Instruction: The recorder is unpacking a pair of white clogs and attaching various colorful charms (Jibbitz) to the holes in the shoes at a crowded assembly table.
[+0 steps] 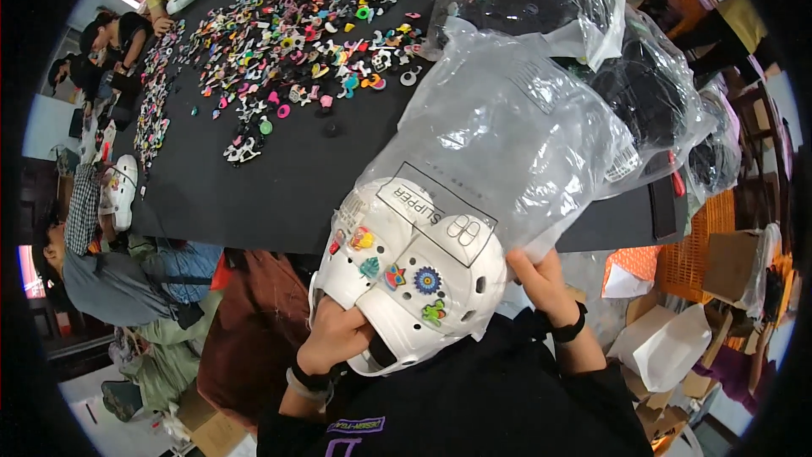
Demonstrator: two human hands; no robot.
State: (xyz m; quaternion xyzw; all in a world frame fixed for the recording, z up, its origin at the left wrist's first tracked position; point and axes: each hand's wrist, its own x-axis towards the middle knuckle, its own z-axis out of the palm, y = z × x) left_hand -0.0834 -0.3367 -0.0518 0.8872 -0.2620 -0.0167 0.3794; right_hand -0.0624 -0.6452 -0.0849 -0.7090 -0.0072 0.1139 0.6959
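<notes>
A pair of white foam clogs point(397, 309) with colourful shoe charms, among them a blue flower and a green figure, is held at my front, side by side. Their toes are inside a clear plastic bag point(499, 144) that spreads away over the table. At the heel end my left hand point(338, 338) grips the pair, its fingers hidden in the shoe openings. To the right of the clogs, my right hand point(545, 288) is closed on the mouth edge of the bag.
Many loose charms point(296, 51) lie across the black table point(279, 203). Filled clear bags point(651, 76) are at the far right, beyond an orange crate point(694, 237) and cardboard boxes point(736, 262). Other people point(118, 279) work along the left side, near another white clog point(124, 190).
</notes>
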